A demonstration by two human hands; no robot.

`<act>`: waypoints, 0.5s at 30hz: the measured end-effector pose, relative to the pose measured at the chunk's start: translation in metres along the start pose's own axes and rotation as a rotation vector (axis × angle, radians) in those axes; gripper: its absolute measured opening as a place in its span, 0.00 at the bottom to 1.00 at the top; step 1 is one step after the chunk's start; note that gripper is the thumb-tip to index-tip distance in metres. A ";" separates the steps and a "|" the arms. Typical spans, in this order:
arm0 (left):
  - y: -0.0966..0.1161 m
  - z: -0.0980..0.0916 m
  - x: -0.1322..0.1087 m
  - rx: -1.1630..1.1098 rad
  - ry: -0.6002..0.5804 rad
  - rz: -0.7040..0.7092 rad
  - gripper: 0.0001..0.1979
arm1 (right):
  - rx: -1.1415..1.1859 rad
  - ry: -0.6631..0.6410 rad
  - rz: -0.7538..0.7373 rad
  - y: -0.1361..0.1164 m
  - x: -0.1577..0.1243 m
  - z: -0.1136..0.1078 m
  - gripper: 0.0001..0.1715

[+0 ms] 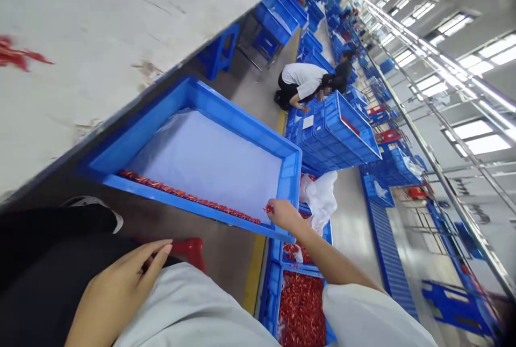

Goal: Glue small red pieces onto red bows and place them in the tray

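A shallow blue tray (291,175) lined with a white sheet (209,159) lies tilted in front of me. A row of small red pieces with golden glints (189,196) runs along its near wall. At the right end of that row, my right hand (284,214) pinches a small red piece (268,209) just inside the tray. My left hand (121,282) rests on my lap, with thumb and forefinger tips together. Nothing shows between them.
Blue crates hold loose red pieces (302,309) under my right arm, beside a white cloth or bag (320,196). A white worktop (100,24) borders the left. Ahead, a person in white (302,79) bends by stacked blue crates (334,132). A red stool (193,253) stands below.
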State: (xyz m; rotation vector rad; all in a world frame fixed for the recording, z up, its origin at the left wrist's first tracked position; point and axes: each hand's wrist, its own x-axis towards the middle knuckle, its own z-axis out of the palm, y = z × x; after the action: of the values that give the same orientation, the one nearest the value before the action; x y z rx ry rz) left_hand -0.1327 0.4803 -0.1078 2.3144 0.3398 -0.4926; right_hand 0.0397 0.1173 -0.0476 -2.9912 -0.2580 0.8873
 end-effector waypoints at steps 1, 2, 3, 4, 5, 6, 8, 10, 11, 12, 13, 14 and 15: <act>0.002 0.000 0.003 0.006 -0.014 0.009 0.21 | -0.007 -0.036 0.034 0.010 -0.003 0.010 0.15; 0.005 0.001 0.005 0.005 -0.028 0.019 0.21 | -0.014 -0.070 0.062 0.017 -0.005 0.019 0.15; 0.008 0.003 0.008 0.003 -0.040 0.034 0.21 | -0.018 -0.102 0.085 0.021 -0.006 0.027 0.15; 0.009 0.005 0.010 0.000 -0.048 0.051 0.21 | -0.022 -0.129 0.103 0.025 -0.006 0.033 0.15; 0.010 0.008 0.013 -0.003 -0.054 0.070 0.21 | -0.025 -0.151 0.115 0.027 -0.005 0.038 0.16; 0.009 0.011 0.015 -0.001 -0.059 0.086 0.21 | -0.028 -0.169 0.123 0.029 -0.003 0.042 0.17; 0.006 0.016 0.021 0.013 -0.065 0.105 0.21 | -0.035 -0.195 0.126 0.032 0.002 0.046 0.20; 0.001 0.018 0.026 0.023 -0.081 0.095 0.21 | -0.047 -0.209 0.121 0.033 0.008 0.049 0.23; -0.002 0.018 0.029 0.025 -0.089 0.081 0.20 | -0.055 -0.212 0.119 0.033 0.010 0.051 0.25; -0.004 0.017 0.032 0.021 -0.099 0.070 0.20 | -0.062 -0.213 0.116 0.033 0.012 0.052 0.26; -0.005 0.016 0.034 0.012 -0.110 0.065 0.20 | -0.068 -0.212 0.112 0.032 0.014 0.054 0.26; -0.006 0.015 0.037 0.000 -0.118 0.066 0.20 | -0.073 -0.212 0.106 0.031 0.016 0.055 0.26; -0.006 0.014 0.039 -0.014 -0.126 0.071 0.20 | -0.076 -0.213 0.098 0.031 0.017 0.057 0.25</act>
State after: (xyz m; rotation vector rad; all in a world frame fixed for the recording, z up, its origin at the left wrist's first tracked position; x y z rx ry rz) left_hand -0.1035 0.4781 -0.1376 2.2606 0.1988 -0.5950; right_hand 0.0278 0.0874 -0.1059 -2.9998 -0.1506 1.2365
